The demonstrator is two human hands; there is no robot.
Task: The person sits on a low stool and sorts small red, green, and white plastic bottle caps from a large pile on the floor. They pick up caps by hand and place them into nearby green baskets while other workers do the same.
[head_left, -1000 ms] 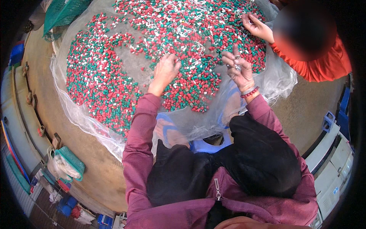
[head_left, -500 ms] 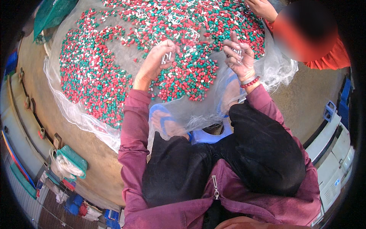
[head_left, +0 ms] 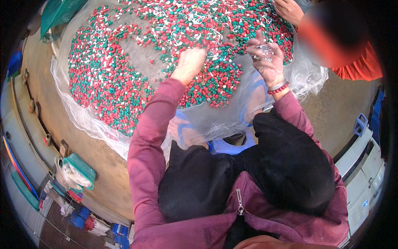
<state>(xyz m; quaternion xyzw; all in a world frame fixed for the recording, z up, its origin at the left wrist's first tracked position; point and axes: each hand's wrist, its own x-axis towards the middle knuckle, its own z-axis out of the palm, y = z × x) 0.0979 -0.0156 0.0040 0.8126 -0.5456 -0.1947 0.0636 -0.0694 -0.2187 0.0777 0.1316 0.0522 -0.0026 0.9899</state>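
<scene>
My left hand [head_left: 190, 64] is over the pile of small red, green and white pieces [head_left: 211, 85], back side up and blurred by motion. Its fingers curl in, and whatever they hold is hidden. Farther right, my right hand [head_left: 268, 66] is turned palm up with its fingers partly curled. Several small white, hook-like pieces [head_left: 263, 53] rest in that palm, held by the fingers. More white hooks [head_left: 213, 36] lie scattered among the coloured pieces. Under the pile spreads a sheer white mesh sheet [head_left: 219, 118], reaching over my feet.
At the upper right, another person's hand [head_left: 288, 10] reaches to the pile's edge beside an orange sleeve [head_left: 358, 64]. A blue plastic stool [head_left: 234, 145] shows between my knees. At lower left stands a green basket [head_left: 81, 166] with a white bag; green netting [head_left: 58, 16] hangs at upper left.
My left hand has moved right and turned its back upward; the white hooks seen in it before are out of sight. My right hand shifts slightly right, its palm showing more white pieces.
</scene>
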